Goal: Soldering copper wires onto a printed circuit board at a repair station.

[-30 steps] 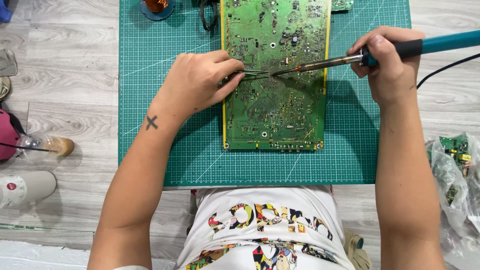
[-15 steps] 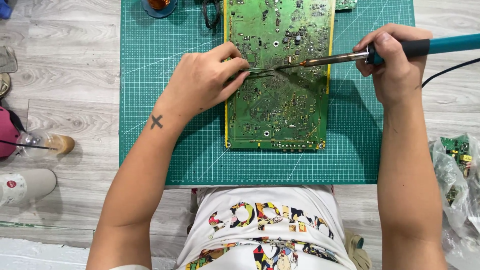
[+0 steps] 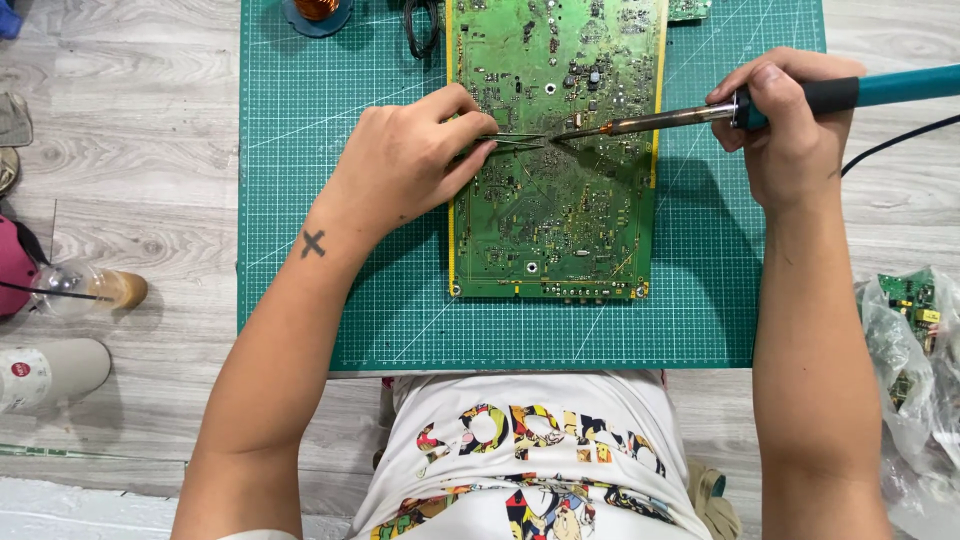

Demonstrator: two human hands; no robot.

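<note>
A large green circuit board [image 3: 560, 230] lies on a green cutting mat [image 3: 330, 250]. My left hand [image 3: 410, 160] rests on the board's left edge and pinches thin metal tweezers [image 3: 515, 140] whose tips point right. My right hand [image 3: 790, 125] grips a soldering iron [image 3: 700, 113] with a teal handle; its metal tip meets the tweezer tips near the middle of the board's upper half. The iron's black cable [image 3: 895, 145] runs off to the right.
A clear plastic bag with small green boards [image 3: 915, 340] lies at the right. On the left floor lie a small bottle [image 3: 95, 290] and a white cylinder [image 3: 50, 372]. A copper wire spool [image 3: 318, 12] and black cable [image 3: 425, 25] sit at the mat's top.
Both hands and the board have shifted slightly in view. The tweezers and iron tip stay together on the board, now a little higher on it.
</note>
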